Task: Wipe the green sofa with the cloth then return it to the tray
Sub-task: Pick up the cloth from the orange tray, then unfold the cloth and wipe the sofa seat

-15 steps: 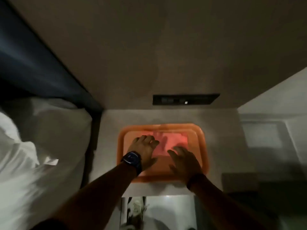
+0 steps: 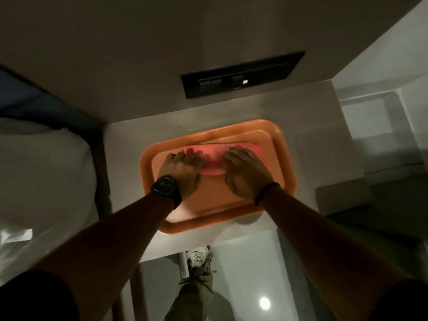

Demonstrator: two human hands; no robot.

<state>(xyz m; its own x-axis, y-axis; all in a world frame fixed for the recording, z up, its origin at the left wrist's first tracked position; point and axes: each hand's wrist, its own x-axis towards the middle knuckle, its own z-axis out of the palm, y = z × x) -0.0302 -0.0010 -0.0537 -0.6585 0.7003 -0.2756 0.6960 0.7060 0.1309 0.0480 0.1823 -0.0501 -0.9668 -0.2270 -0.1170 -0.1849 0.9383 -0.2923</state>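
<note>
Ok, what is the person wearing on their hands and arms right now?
Both hands are bare, with no gloves. The left hand has a dark, square-faced smartwatch on a dark strap at the wrist. The right hand has a thin dark band around its wrist. Both forearms are uncovered; dark short sleeves show only near the bottom of the frame.

hands 2 (image 2: 183, 170) (image 2: 245, 174) | cloth 1 (image 2: 213, 162) | tray 1 (image 2: 281, 140) | watch 1 (image 2: 166, 186) | switch panel 1 (image 2: 243, 74)
</note>
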